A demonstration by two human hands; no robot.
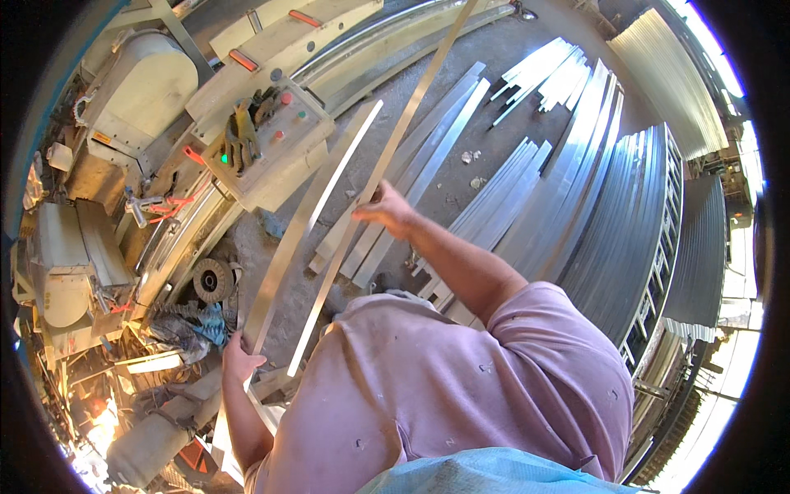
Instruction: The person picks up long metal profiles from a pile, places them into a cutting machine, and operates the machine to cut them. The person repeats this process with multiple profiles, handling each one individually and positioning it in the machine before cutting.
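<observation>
My right hand (388,211) is closed around a long narrow metal strip (414,105), which runs diagonally from the top of the view down to just in front of my shirt. To its left, a wider flat metal bar (284,255) slants the same way, its far end beside the control box. At that bar's near part is my left hand (241,360), thumb across it and fingers at its edge, seemingly gripping it; the fingertips are partly hidden. Between bar and strip there is a gap. Several metal profiles (428,165) lie on the floor beyond my right hand.
Left stands a machine with a control box (284,136) bearing buttons and work gloves (242,136). Nearby are red-handled pliers (152,206) and a wheel (213,280). Stacked metal profiles (597,222) and a ladder-like frame (662,255) fill the right. Crumpled scraps (471,156) dot the floor.
</observation>
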